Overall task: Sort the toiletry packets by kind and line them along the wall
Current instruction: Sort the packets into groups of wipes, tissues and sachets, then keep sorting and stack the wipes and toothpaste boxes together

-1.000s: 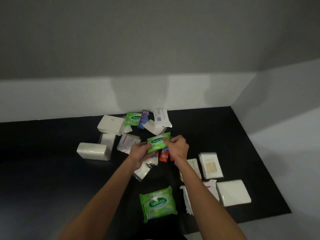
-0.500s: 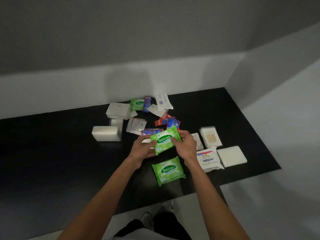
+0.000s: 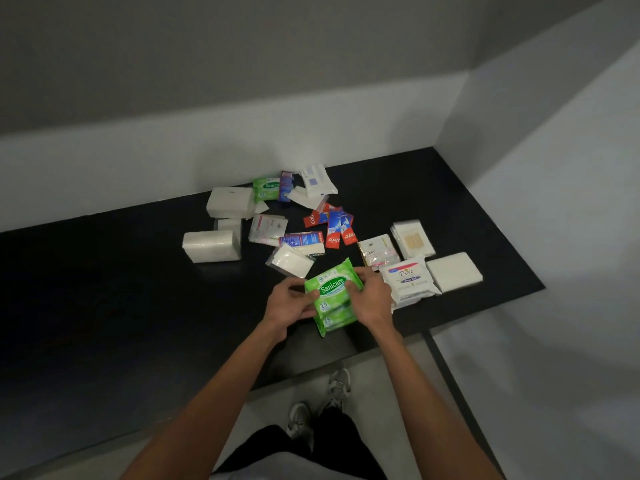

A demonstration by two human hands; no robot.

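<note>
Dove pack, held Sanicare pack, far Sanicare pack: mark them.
Dove pack [image 3: 406,274], head view, its label.
Held Sanicare pack [image 3: 333,289], head view, its logo.
Far Sanicare pack [image 3: 266,189], head view, green front.

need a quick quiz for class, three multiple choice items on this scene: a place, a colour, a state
1. Where does the white Dove pack lie?
A) against the back wall
B) just right of the right hand
C) on the floor

2. What colour are the held Sanicare packets?
A) red
B) white
C) green

3. How are those packets held?
A) gripped by both hands
B) by one hand alone
C) lying untouched

Answers:
1 B, it lies on the black table beside that hand.
2 C, the wrappers are bright green.
3 A, the left hand and the right hand curl round their sides.
</note>
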